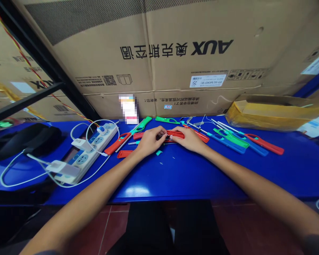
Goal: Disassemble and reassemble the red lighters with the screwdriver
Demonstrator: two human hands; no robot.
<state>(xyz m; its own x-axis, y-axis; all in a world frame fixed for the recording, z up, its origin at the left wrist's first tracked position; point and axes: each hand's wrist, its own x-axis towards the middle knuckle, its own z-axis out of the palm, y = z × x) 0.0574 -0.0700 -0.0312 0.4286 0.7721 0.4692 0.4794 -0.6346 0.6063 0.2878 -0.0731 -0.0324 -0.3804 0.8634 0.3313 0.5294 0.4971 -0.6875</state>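
My right hand (190,139) is closed around an open red lighter casing (178,134), hollow side showing, just above the blue table. At the casing's left end, my left hand (151,141) has thumb and fingers pinched together. What sits between those fingertips is too small to make out. Another stretch of red plastic (139,135) shows behind the left hand; whether it belongs to the same casing I cannot tell. Below the left wrist lies a red casing piece (124,154). A small teal part (158,152) rests under the hands.
Red (118,143) and green (143,126) long lighters lie to the left, beside a white power strip (89,154) with chargers and cables. Several blue, green and red lighters (267,144) spread right. A yellow-sided carton (276,113) and a large cardboard box (159,78) stand behind.
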